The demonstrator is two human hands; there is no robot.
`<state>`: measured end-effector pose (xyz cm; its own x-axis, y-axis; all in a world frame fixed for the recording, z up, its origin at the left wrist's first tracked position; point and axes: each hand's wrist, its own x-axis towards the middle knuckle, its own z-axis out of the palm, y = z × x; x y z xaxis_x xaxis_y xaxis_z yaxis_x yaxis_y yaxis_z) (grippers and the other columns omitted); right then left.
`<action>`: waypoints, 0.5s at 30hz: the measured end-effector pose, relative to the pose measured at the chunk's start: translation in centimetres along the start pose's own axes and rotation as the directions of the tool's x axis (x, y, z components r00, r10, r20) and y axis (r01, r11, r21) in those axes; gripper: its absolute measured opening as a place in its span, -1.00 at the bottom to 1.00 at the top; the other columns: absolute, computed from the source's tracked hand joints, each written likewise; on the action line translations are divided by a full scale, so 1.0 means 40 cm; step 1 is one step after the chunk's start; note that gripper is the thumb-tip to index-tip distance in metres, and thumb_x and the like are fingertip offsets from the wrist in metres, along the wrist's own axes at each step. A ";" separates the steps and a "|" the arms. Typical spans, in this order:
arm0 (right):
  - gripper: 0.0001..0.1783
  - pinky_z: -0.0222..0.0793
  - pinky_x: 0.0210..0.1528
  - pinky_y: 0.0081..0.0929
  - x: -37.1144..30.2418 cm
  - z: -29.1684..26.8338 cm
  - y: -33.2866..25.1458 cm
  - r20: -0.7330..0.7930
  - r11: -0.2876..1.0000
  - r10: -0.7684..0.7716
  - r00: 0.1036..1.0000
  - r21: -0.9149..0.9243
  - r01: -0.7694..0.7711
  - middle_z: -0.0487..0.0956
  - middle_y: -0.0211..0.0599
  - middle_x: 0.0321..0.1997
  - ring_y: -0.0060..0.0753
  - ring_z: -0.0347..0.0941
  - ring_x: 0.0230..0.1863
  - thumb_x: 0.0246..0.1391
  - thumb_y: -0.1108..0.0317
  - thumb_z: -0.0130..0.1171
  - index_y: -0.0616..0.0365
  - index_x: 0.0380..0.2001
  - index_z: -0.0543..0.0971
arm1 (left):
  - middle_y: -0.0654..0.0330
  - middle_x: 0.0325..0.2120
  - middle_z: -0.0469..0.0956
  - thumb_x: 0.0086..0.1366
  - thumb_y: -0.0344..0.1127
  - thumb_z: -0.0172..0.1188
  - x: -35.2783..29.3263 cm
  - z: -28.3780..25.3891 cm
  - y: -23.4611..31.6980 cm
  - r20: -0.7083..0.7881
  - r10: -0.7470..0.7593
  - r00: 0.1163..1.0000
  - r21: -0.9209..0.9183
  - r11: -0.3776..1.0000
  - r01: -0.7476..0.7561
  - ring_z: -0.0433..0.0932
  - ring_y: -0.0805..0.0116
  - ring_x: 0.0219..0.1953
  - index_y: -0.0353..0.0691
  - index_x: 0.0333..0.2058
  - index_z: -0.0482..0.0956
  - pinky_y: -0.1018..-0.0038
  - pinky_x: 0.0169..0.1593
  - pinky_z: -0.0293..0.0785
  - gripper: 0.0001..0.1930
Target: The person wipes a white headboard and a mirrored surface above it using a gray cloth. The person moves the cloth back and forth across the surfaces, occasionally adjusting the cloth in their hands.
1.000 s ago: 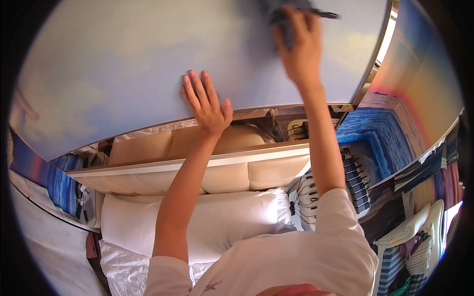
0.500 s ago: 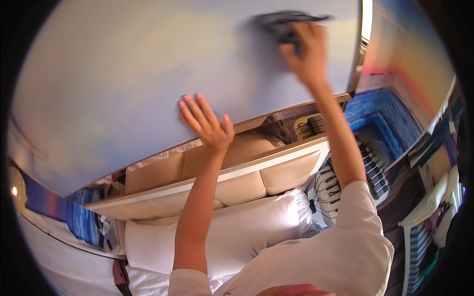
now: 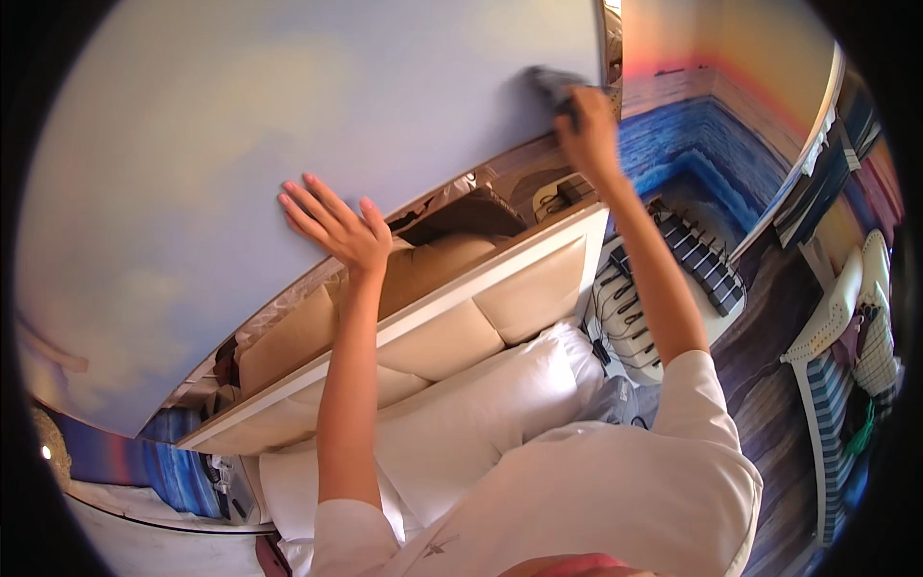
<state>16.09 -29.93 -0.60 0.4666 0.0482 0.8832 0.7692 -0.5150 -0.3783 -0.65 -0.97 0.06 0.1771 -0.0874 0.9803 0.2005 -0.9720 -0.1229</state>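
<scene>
A large pale panel (image 3: pixel 192 192), painted like a cloudy sky, fills the upper left. My left hand (image 3: pixel 341 226) lies against it near its lower edge, fingers spread, holding nothing. Higher and to the right, my right hand (image 3: pixel 588 135) grips a dark grey cloth (image 3: pixel 553 87). That cloth is bunched, blurred by motion and pressed to the panel close to its lower right corner. My fingers hide part of it.
Below the panel stands a beige padded headboard (image 3: pixel 534 293) with a white frame, and white pillows (image 3: pixel 481 404) lie before it. A bedside table (image 3: pixel 625 332) with several black corded items is at right. Farther right is a white chair (image 3: pixel 817 337) with striped fabric.
My right hand has brought the cloth down toward the panel's lower right corner. The view has shifted to the right, and my left hand still rests spread on the panel.
</scene>
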 end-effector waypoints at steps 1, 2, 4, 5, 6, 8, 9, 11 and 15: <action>-0.61 0.31 0.01 -0.23 -0.040 0.024 -0.048 0.089 0.995 -0.080 0.993 0.061 0.075 0.43 -0.12 -0.16 0.02 0.34 -0.07 -0.15 0.45 0.18 0.15 -0.14 0.48 | -0.25 0.30 -0.14 0.37 -0.06 -0.32 -0.004 0.000 0.006 0.017 -0.007 1.000 0.005 1.000 0.007 -0.17 -0.24 0.33 -0.47 0.25 0.00 -0.06 0.28 -0.17 -0.36; -0.61 0.33 -0.01 -0.24 -0.075 0.047 -0.105 0.158 0.971 -0.222 0.962 0.124 0.204 0.43 -0.12 -0.17 -0.01 0.36 -0.09 -0.17 0.47 0.19 0.14 -0.16 0.49 | -0.24 0.30 -0.14 0.37 -0.06 -0.31 -0.006 0.002 0.003 0.029 -0.008 1.000 0.019 1.000 0.008 -0.17 -0.23 0.33 -0.47 0.25 0.00 -0.06 0.28 -0.17 -0.36; -0.61 0.35 -0.05 -0.24 -0.108 0.053 -0.154 0.188 0.934 -0.336 0.923 0.194 0.300 0.44 -0.13 -0.20 -0.04 0.38 -0.12 -0.20 0.49 0.20 0.12 -0.18 0.50 | -0.24 0.30 -0.17 0.37 -0.08 -0.29 0.007 0.000 0.002 0.026 0.015 1.000 0.024 1.000 -0.016 -0.19 -0.23 0.33 -0.47 0.26 -0.02 -0.05 0.28 -0.19 -0.36; -0.62 0.35 -0.06 -0.25 -0.107 0.054 -0.157 0.165 0.939 -0.313 0.935 0.201 0.279 0.44 -0.13 -0.21 -0.05 0.39 -0.13 -0.20 0.51 0.20 0.12 -0.18 0.50 | -0.24 0.30 -0.17 0.37 -0.08 -0.29 0.014 -0.003 -0.001 0.024 0.026 0.999 0.032 0.999 -0.027 -0.19 -0.24 0.33 -0.48 0.25 -0.02 -0.05 0.28 -0.19 -0.36; -0.62 0.36 -0.07 -0.25 -0.097 0.056 -0.145 0.152 0.942 -0.296 0.943 0.209 0.263 0.44 -0.14 -0.21 -0.05 0.39 -0.14 -0.20 0.52 0.20 0.11 -0.19 0.51 | -0.24 0.30 -0.16 0.37 -0.08 -0.29 0.010 -0.004 0.000 0.023 0.025 0.999 0.041 0.999 -0.026 -0.19 -0.24 0.33 -0.48 0.25 -0.02 -0.05 0.28 -0.19 -0.36; -0.65 0.36 -0.11 -0.22 -0.032 0.044 -0.057 -0.074 0.983 -0.116 0.991 0.132 0.125 0.42 -0.09 -0.21 0.03 0.40 -0.19 -0.11 0.51 0.16 0.17 -0.15 0.46 | -0.25 0.29 -0.14 0.37 -0.07 -0.28 0.017 0.003 -0.006 0.003 0.028 1.000 0.057 0.998 -0.028 -0.18 -0.25 0.33 -0.51 0.25 -0.02 -0.05 0.29 -0.19 -0.35; -0.66 0.36 -0.12 -0.20 0.006 0.044 -0.025 -0.191 0.996 -0.005 0.982 0.090 0.023 0.41 -0.05 -0.20 0.07 0.40 -0.20 -0.06 0.50 0.14 0.21 -0.14 0.43 | -0.25 0.29 -0.13 0.37 -0.07 -0.28 0.023 0.001 -0.008 -0.005 0.035 0.999 0.058 0.998 -0.034 -0.18 -0.25 0.33 -0.51 0.24 -0.02 -0.04 0.29 -0.19 -0.35; -0.68 0.35 -0.14 -0.16 0.070 0.073 -0.011 -0.491 0.915 0.403 0.772 0.217 -0.339 0.42 0.04 -0.22 0.12 0.40 -0.21 0.02 0.45 0.11 0.31 -0.14 0.38 | -0.26 0.29 -0.12 0.37 -0.07 -0.28 0.009 0.010 0.005 -0.004 0.021 1.000 0.044 0.999 -0.021 -0.17 -0.25 0.32 -0.51 0.24 -0.01 -0.04 0.29 -0.19 -0.35; -0.56 0.29 -0.01 -0.23 0.052 0.186 -0.245 -0.335 0.948 -0.104 0.936 0.253 0.196 0.45 -0.10 -0.08 -0.02 0.38 -0.11 -0.18 0.53 0.13 0.19 -0.11 0.45 | -0.29 0.26 -0.05 0.35 -0.09 -0.29 0.012 0.016 0.016 -0.004 0.009 1.000 0.099 0.995 -0.009 -0.11 -0.29 0.30 -0.55 0.21 0.04 -0.07 0.26 -0.10 -0.36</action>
<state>12.78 -18.41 2.87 0.2105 -0.1883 0.9593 0.9305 -0.2622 -0.2557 0.19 -1.51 0.35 0.1750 -0.0970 0.9798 0.2936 -0.9447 -0.1460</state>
